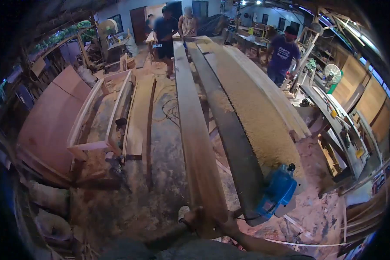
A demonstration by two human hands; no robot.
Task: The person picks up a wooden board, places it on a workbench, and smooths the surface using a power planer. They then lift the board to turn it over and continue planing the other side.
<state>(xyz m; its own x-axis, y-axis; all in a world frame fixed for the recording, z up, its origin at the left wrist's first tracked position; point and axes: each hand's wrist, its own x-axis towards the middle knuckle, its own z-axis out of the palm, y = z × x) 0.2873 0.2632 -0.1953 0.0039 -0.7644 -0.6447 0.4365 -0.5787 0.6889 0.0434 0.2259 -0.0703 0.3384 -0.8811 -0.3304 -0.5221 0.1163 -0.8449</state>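
A long reddish-brown plank [195, 143] runs away from me, its near end low in the centre. At the left side of that end is my left hand [194, 218], and my right hand [226, 226] is at the right side; both are dark and blurred, with fingers hard to make out, and appear to hold the plank. Just right of it lies a dark, wide board [236, 143]. A blue power planer [278, 190] rests at the near end of the boards, beyond my right hand. Sawdust covers the wide board [255, 112] to the right.
People stand at the far end, one in a dark shirt [165, 30] and one in a light top [187, 25]. Another person [284, 52] stands at the right. A wooden frame [91, 145] and boards [138, 121] lie left. At right are a fan [332, 73] and a cluttered bench [340, 125].
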